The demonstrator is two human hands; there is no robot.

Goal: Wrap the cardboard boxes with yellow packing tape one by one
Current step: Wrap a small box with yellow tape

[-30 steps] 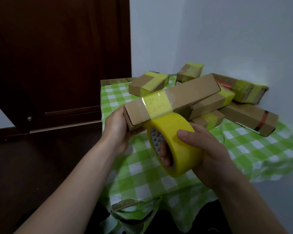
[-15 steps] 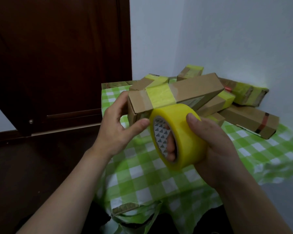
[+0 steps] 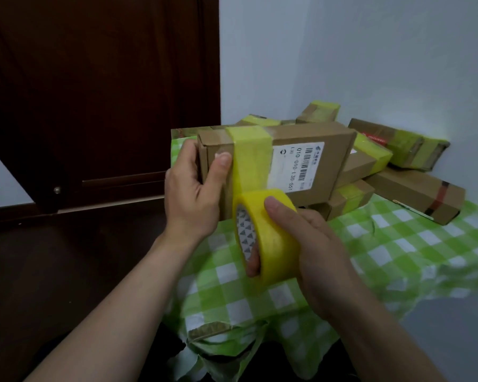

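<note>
My left hand (image 3: 193, 194) grips the left end of a long cardboard box (image 3: 329, 155) held up above the table, thumb pressed on its front face beside a band of yellow tape (image 3: 250, 158). A white barcode label shows on that face. My right hand (image 3: 312, 244) holds the roll of yellow packing tape (image 3: 273, 238) just below the box, thumb on the outer rim and fingers through the core. A strip of tape runs from the roll up onto the box.
Several other boxes (image 3: 417, 194), most with yellow tape bands, lie piled at the back right against the white wall. The table wears a green-and-white checked cloth (image 3: 398, 257). A dark wooden door (image 3: 100, 92) stands to the left.
The box has been rotated toward me, so its labelled face now shows. The tape band has extended down that face, and the roll has moved lower beneath the box.
</note>
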